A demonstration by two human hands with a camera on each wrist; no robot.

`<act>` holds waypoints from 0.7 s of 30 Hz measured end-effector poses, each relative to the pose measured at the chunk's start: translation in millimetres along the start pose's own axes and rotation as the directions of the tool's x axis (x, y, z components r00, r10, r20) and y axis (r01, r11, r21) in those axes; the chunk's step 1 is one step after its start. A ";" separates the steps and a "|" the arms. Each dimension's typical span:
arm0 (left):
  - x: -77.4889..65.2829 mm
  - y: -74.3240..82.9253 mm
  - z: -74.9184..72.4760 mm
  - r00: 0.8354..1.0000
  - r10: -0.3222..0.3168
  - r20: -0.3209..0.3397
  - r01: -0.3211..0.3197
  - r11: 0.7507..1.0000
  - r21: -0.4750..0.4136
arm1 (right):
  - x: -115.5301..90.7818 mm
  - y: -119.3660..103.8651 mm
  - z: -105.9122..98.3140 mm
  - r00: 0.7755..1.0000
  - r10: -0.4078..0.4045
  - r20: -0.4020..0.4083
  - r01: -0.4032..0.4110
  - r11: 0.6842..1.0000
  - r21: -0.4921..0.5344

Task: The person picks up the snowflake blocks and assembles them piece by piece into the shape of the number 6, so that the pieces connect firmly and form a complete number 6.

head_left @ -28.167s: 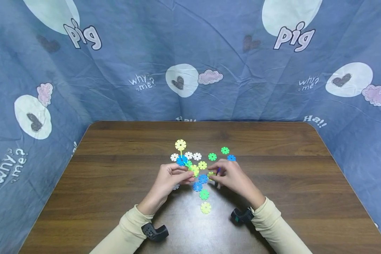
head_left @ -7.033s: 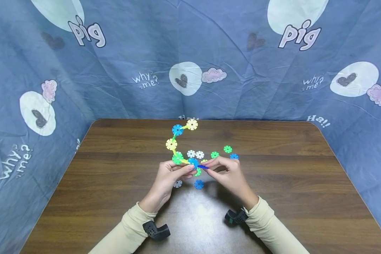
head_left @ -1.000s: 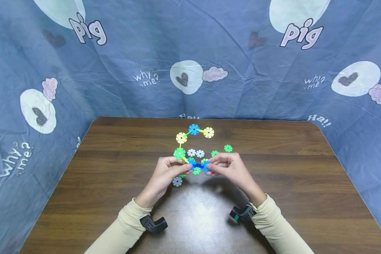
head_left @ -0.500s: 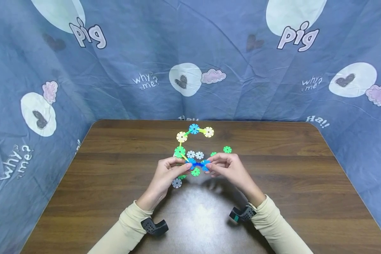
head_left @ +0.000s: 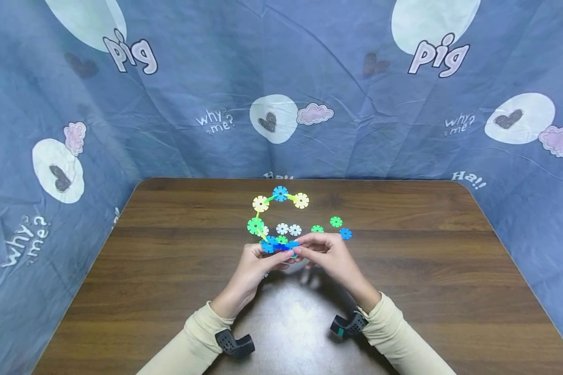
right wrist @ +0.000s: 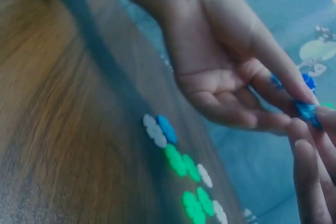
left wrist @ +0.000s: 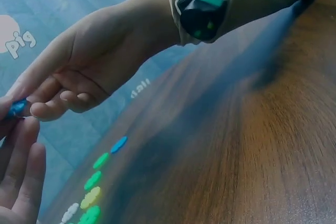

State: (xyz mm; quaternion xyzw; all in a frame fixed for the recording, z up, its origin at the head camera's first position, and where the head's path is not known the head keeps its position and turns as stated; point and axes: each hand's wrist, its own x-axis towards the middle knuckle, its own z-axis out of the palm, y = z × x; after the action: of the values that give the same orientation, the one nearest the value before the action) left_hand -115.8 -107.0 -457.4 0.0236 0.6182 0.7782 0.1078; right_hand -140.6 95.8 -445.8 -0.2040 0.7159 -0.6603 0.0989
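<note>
The left hand (head_left: 258, 263) and right hand (head_left: 333, 258), both loosely curled, pinched the disc chain (head_left: 253, 227) at its blue end disc (head_left: 291, 244), apparently to steady it, the rest arching from nine to twelve o'clock.

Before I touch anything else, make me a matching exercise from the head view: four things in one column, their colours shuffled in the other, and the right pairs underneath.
Things
1. Chain of discs
2. Loose disc farthest right
3. Right sleeve
4. Left wrist camera

Colours
A. Cream
B. A mix of yellow, green and blue
C. Black
D. Blue only

Right pairs
1-B
2-D
3-A
4-C
</note>
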 end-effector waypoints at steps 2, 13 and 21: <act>0.0 0.4 0.0 1.000 0.004 -0.028 -0.005 1.000 -0.004 | 0.1 0.4 0.7 1.000 -0.013 -0.008 0.012 1.000 -0.027; 3.6 3.9 -5.0 0.994 0.036 -0.103 -0.033 0.999 0.030 | 14.4 7.2 -41.4 0.997 0.012 -0.076 -0.036 0.945 -0.325; 3.3 2.9 -7.0 0.993 0.009 -0.114 -0.005 0.999 0.035 | 36.5 32.6 -58.3 0.991 0.075 -0.110 -0.132 0.694 -0.708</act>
State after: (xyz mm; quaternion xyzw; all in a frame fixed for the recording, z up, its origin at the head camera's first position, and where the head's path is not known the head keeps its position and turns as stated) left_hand -120.6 -113.6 -456.5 -0.0168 0.6366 0.7679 0.0691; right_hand -202.6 134.6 -467.0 -0.1617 0.9291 -0.3318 0.0232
